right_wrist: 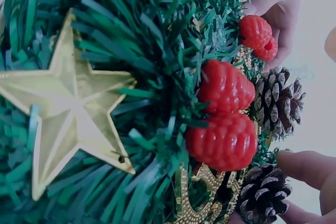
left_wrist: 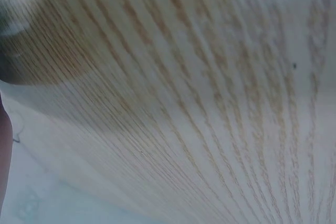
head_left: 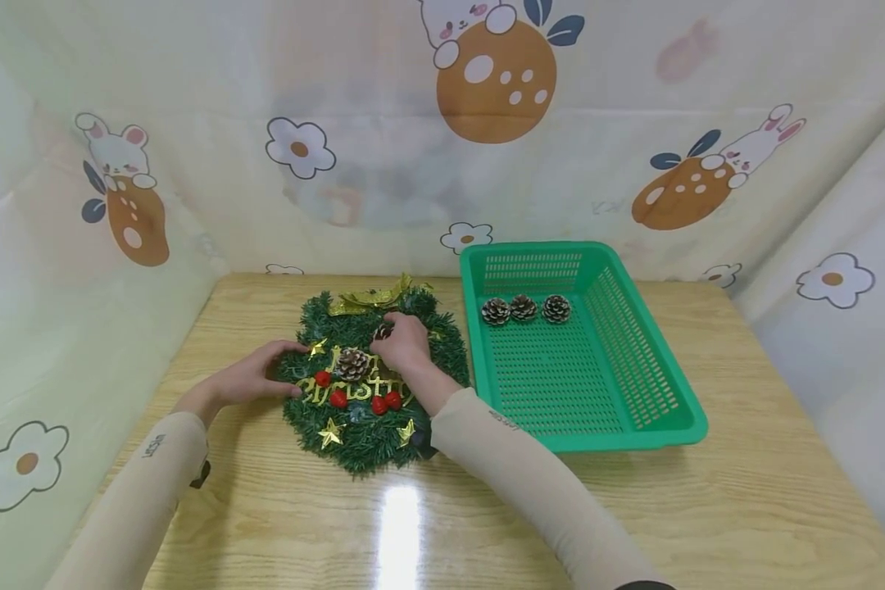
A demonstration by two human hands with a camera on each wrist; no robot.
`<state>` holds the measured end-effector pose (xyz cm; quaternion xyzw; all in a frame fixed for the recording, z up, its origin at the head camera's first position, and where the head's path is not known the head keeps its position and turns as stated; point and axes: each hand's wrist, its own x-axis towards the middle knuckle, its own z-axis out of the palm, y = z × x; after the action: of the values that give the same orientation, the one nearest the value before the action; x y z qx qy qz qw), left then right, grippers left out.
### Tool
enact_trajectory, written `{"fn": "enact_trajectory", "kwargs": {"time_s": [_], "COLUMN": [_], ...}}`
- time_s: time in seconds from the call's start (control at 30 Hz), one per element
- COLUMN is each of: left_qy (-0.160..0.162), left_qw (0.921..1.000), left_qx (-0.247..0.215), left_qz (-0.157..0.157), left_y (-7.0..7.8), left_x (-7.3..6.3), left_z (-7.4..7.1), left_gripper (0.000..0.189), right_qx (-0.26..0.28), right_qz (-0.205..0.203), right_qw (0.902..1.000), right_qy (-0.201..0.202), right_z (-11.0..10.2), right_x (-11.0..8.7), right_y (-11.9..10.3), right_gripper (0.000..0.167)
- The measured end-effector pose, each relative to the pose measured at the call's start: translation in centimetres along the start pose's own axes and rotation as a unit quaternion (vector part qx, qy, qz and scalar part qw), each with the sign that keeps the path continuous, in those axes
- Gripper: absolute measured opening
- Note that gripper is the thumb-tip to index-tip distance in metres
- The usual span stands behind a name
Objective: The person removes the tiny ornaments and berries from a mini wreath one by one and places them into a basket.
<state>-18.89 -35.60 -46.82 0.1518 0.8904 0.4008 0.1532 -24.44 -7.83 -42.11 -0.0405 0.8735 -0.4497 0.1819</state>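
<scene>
A small brown pine cone with pale tips (head_left: 383, 331) is pinched between the thumb and fingers of the right hand (head_left: 407, 346), at the far middle part of a round wreath made of green plastic leaves (head_left: 361, 452). The fingers are narrow, with just the cone between them. It cannot be told if the cone is fixed there. The left hand (head_left: 249, 375) is laid at the left edge of the wreath, with thumb and fingers spread wide. A second brown pine cone with pale tips (head_left: 353, 365) is seen to the near left, by the shiny gold letters (head_left: 378, 386) and the bumpy red plastic berries (head_left: 379, 405). To do this step well, it seems the cone should be pressed gently into the leaves, and the second cone should not be bumped. The wreath should be held still from the left, so that it is not slid about. Three more brown pine cones (head_left: 523, 308) are held in the green plastic basket with holes (head_left: 612, 441), on the right
</scene>
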Motion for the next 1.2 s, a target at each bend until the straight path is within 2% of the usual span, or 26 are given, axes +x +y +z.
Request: {"fn": "enact_trajectory", "kwargs": {"time_s": [0.6, 1.2], "left_qy": [0.003, 0.001], "left_qw": [1.0000, 1.0000], "left_qx": [-0.001, -0.002], "left_qz": [-0.004, 0.009], "left_y": [-0.1, 0.1], "left_x": [-0.1, -0.1], "left_z": [0.3, 0.1], "left_gripper": [0.077, 0.076], "right_qx": [-0.034, -0.017], "right_qz": [-0.014, -0.026], "right_qw": [0.9993, 0.9989], "right_qy": [0.010, 0.036], "right_z": [-0.1, -1.4], "right_x": [-0.4, -0.2], "right_y": [-0.1, -1.2], "right_gripper": [0.052, 0.051]}}
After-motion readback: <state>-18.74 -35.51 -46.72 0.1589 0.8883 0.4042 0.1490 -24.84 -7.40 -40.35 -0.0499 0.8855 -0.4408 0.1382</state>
